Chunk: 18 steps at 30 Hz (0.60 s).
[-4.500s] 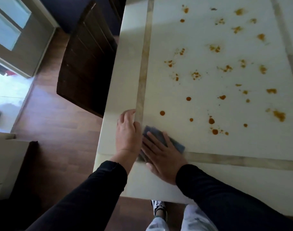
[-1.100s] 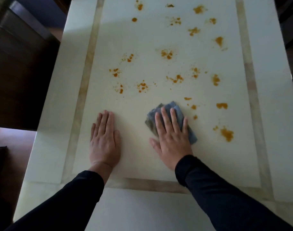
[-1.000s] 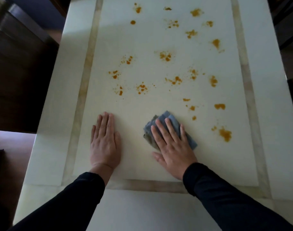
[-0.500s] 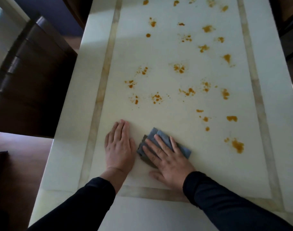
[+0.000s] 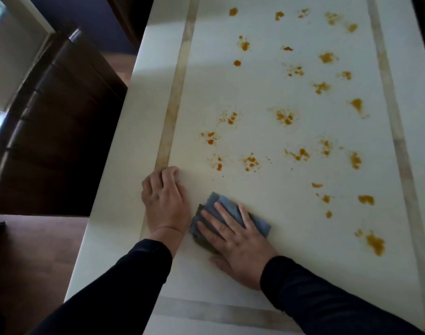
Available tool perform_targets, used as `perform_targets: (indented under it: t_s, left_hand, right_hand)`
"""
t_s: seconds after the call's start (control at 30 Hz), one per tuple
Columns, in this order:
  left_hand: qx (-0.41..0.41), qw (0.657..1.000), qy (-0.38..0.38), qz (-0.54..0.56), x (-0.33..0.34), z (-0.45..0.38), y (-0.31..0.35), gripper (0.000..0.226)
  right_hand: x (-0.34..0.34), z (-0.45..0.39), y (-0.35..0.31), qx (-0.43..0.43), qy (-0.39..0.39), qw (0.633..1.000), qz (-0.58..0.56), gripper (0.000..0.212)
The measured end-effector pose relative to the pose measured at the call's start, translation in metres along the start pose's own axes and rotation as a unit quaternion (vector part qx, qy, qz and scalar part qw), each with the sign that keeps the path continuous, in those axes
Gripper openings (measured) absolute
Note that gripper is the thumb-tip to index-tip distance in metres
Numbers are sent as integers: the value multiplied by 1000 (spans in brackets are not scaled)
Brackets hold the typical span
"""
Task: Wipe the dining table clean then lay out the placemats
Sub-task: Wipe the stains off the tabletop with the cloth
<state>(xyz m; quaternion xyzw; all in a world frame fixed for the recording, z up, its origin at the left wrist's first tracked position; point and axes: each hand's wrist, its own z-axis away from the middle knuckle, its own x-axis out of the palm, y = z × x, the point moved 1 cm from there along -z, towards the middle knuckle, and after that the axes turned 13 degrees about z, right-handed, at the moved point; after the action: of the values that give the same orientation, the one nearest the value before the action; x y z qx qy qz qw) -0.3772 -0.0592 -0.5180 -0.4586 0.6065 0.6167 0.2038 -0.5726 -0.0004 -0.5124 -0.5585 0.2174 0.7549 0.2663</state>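
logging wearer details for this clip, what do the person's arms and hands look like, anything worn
Both arms wear long dark sleeves, black or near it, snug and ending at the wrists. The left hand and right hand are bare: no gloves, rings or watch visible.

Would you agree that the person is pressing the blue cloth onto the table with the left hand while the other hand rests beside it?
Not quite: the head view shows the right hand pressing the blue cloth flat onto the table. The left hand is the one resting beside it, holding nothing, its fingers curled at the tan inlay strip.
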Motion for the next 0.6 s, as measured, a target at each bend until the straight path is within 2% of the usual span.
perform_targets:
  t_s: [0.07, 0.2, 0.3, 0.43, 0.6]
  left_hand:
    - [-10, 1000, 1, 3, 0, 0, 0, 30]
    - [3, 1000, 5, 3, 0, -2, -1, 32]
    - [-9, 1000, -17, -4, 3, -2, -4, 36]
    - [-22, 999, -29, -2, 4, -2, -4, 38]
    - [-40, 999, -21, 9, 3, -4, -2, 40]
  right_hand:
    - [-5, -25, 16, -17, 4, 1000, 14, 72]
    - [-23, -75, 35, 70, 1, 997, 11, 69]
    - [-26, -80, 23, 110, 5, 994, -1, 72]
    - [-23, -71, 11, 88, 7, 996, -9, 76]
    - [-32, -111, 49, 36, 0, 999, 40, 69]
